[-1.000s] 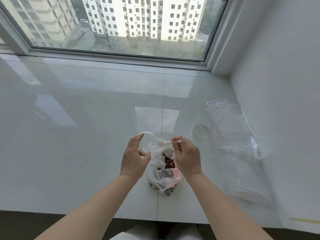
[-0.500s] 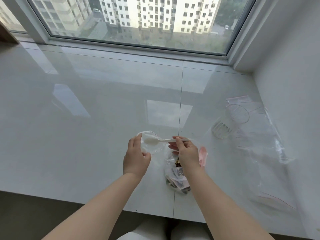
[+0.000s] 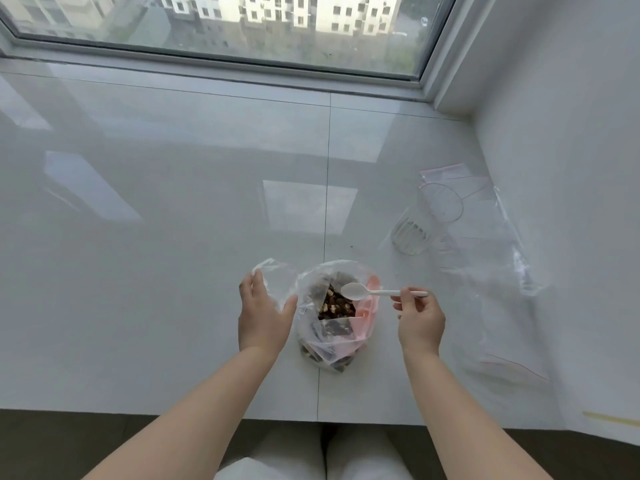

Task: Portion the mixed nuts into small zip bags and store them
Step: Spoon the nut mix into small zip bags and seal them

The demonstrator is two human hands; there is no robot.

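A clear bag of mixed nuts (image 3: 334,317) with a pink panel stands open near the front edge of the white sill. My left hand (image 3: 264,313) holds a small clear zip bag (image 3: 277,280) just left of it. My right hand (image 3: 419,318) pinches the handle of a white plastic spoon (image 3: 367,291). The spoon's empty bowl hovers over the nut bag's mouth.
A clear ribbed glass (image 3: 420,223) stands at the right. Behind and beside it lie several empty clear zip bags (image 3: 485,258), reaching the right wall. The white sill (image 3: 166,216) runs up to the window frame; its front edge is close to my knees.
My right hand drew the spoon out of the small bag and moved it right, over the nut bag. The view tilted down, and the nut bag's mouth now shows open.
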